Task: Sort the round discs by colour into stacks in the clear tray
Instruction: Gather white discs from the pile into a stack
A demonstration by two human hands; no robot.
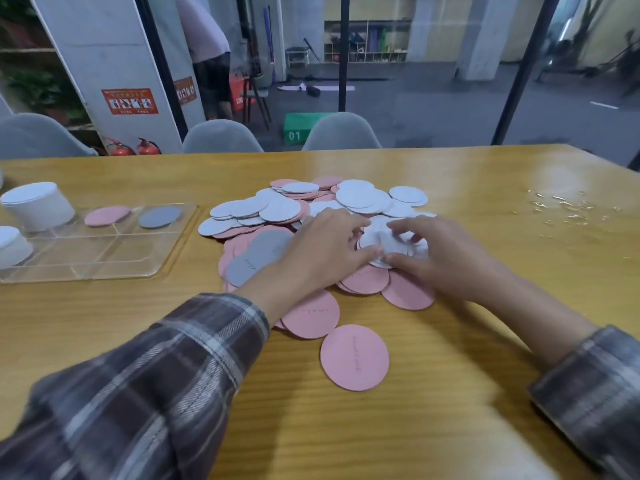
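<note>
1. The left hand (322, 251) and right hand (440, 258) meet over the loose pile (294, 209) in the middle of the bench (450, 375). The fingers of both curl round a small bunch of white discs (391, 245), pinching its edges.
2. To do this well, the person should square the bunch edge to edge, check that no pink disc hides inside, then lift it level.
3. It likely belongs on the white stacks (34, 206) at the left end of the clear tray (138, 268), well apart from the pile.
4. Being round, the discs have no long axis; they lie flat, faces up.
</note>
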